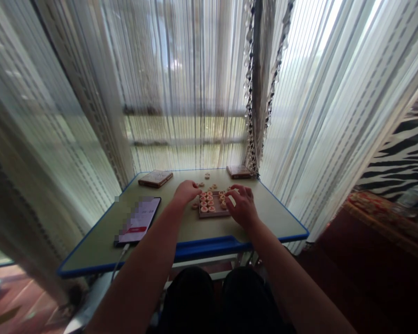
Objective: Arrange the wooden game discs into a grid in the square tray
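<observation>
A small wooden tray [205,215] lies in the middle of a green table [97,241] and holds several round wooden game pieces [206,203] with red marks. My left hand [186,191] rests at the tray's upper left corner, fingers curled down onto a loose piece; what it grips is too small to make out. My right hand [242,204] sits over the tray's right edge, fingers bent on the pieces there. More loose pieces [207,176] lie beyond the tray.
A phone [138,226] with a cable lies at the table's left. Two flat wooden boxes stand at the back, one left [155,178] and one right [239,171]. Sheer curtains [181,83] surround the table. A zebra-patterned cloth [404,153] is at the right.
</observation>
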The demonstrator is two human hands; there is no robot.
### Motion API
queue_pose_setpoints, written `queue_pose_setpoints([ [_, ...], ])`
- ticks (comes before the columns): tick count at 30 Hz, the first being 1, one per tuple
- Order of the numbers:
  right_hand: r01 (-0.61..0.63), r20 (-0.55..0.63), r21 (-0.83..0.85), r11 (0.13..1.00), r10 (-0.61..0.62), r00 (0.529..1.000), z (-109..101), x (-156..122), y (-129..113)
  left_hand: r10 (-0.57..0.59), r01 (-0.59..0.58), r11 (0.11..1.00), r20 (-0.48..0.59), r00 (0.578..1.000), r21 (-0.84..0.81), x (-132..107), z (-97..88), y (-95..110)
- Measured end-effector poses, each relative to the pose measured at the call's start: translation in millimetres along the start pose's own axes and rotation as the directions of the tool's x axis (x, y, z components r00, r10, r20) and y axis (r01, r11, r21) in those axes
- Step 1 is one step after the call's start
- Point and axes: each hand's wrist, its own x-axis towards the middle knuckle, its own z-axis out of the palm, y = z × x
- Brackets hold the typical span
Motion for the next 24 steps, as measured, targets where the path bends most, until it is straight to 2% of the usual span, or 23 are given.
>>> queue_pose_setpoints([
  [2,0.021,-0.001,0.003,1.000,-0.021,1.000,3,0,1,0.089,-0.092,0.977,-0.026,0.996,-0.195,-2,0.5,6],
  [4,0.047,0.004,0.005,0.999,-0.047,0.999,4,0,1,0.175,-0.166,0.915,-0.009,0.985,-0.369,-7,1.4,14],
  [7,0.057,0.026,0.003,0.998,-0.057,0.998,4,0,2,0.290,-0.237,0.857,0.047,0.956,-0.458,-15,2.2,26],
  [11,0.027,0.046,0.013,1.000,-0.027,0.999,4,1,5,0.409,-0.328,0.858,0.138,0.902,-0.396,-26,2.5,37],
  [15,-0.037,0.046,0.013,0.999,0.037,0.998,6,1,9,0.454,-0.385,0.862,0.166,0.875,-0.329,-32,5.4,47],
  [19,-0.067,0.094,0.020,0.998,0.065,0.993,7,0,10,0.499,-0.441,0.854,0.189,0.846,-0.276,-36,10.7,53],
  [21,-0.067,0.114,0.030,0.997,0.063,0.991,7,0,9,0.511,-0.468,0.854,0.194,0.837,-0.228,-36,12.3,54],
  [24,-0.073,0.122,0.038,0.997,0.068,0.990,7,0,9,0.494,-0.469,0.868,0.197,0.847,-0.162,-35,13.3,52],
])
